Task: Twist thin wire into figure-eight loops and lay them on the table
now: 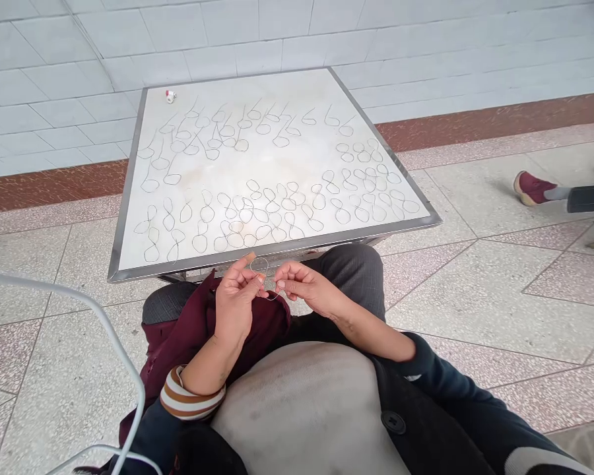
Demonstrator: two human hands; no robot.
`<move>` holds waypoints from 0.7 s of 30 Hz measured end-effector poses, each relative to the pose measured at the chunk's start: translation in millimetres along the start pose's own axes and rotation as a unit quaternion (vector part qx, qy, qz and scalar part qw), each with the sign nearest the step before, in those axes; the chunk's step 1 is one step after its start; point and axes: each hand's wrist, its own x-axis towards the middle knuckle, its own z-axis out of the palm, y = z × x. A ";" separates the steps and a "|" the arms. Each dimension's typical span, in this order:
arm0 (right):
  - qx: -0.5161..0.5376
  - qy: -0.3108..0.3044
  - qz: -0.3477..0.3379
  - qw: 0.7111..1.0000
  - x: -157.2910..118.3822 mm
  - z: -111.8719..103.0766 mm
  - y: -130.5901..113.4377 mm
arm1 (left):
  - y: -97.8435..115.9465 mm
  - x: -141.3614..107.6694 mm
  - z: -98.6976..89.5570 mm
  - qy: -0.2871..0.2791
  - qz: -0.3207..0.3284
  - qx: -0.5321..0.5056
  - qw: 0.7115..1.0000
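My left hand [236, 297] pinches a thin bent wire [266, 264] between thumb and fingers, just past the near edge of the table and over my lap. A round loop of the wire stands up above the left thumb. A lower stretch curves across towards my right hand [304, 287], whose thumb and forefinger are closed on it. The fingertips hide part of the wire. Many similar wire pieces [201, 244] lie on the white tabletop [287, 161]; those nearer me look like figure eights, while those at the back have a single loop with a straight tail.
A small red and white object [171, 97] sits at the table's far left corner. Behind the table is a tiled wall [247, 33]. A pale curved tube [103, 316] crosses the left foreground. Another person's shoe [533, 188] shows on the floor at right.
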 end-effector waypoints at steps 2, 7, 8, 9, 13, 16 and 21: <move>-0.012 0.015 -0.022 1.000 -0.1 2.6 -0.8 | -0.7 -0.2 0.0 -0.008 0.003 0.002 1.000; 0.015 0.027 -0.004 1.000 -1.2 11.5 2.5 | 1.0 -0.9 0.3 0.009 0.028 0.015 0.999; 0.031 0.018 0.004 0.999 -1.7 13.0 4.7 | 1.5 -0.9 0.2 0.013 0.031 0.016 0.999; 0.044 0.005 0.008 0.999 -2.2 14.4 7.3 | 2.0 -0.9 0.0 0.015 0.035 0.015 0.999; 0.033 -0.041 -0.008 0.999 -3.2 20.2 18.3 | 2.0 -0.2 -0.9 0.020 0.055 0.014 0.998; 0.006 -0.017 -0.028 0.999 -2.6 24.8 21.4 | 1.1 0.3 -1.5 0.021 0.070 0.019 0.997; -0.011 0.021 -0.053 0.998 -2.2 28.0 18.7 | 0.9 -0.1 -2.2 0.031 0.075 0.033 0.996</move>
